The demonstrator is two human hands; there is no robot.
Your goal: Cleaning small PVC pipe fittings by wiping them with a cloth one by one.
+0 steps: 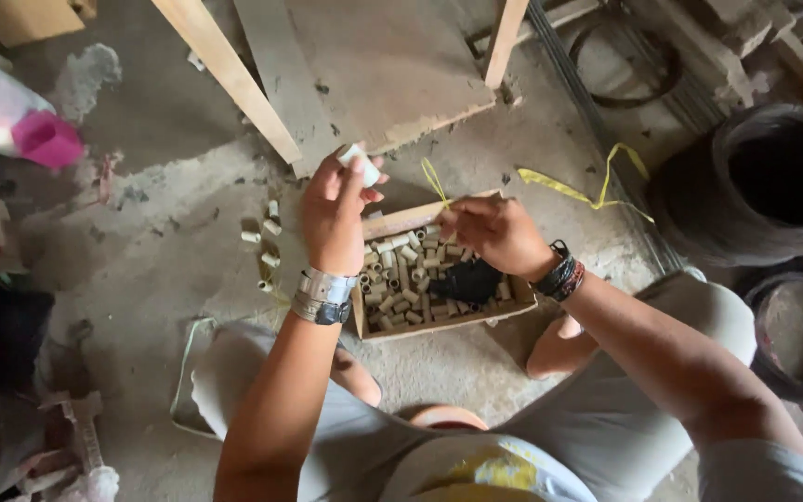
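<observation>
My left hand (335, 212) is raised over the floor and pinches a short pale tube (361, 164) at its fingertips. A metal watch sits on that wrist. My right hand (493, 232), with dark bead bracelets at the wrist, pinches the end of a yellow strip (435, 182) above a shallow wooden box (439, 323). The box holds several short beige tubes (401, 279) and a black lump (467, 279). A few more tubes (268, 244) lie loose on the concrete left of the box.
A longer yellow strip (578, 191) lies on the floor to the right. Two dark round containers (755, 181) stand at the right edge. Wooden legs (230, 70) and a board lie ahead. A white and pink container (11, 116) is at the upper left.
</observation>
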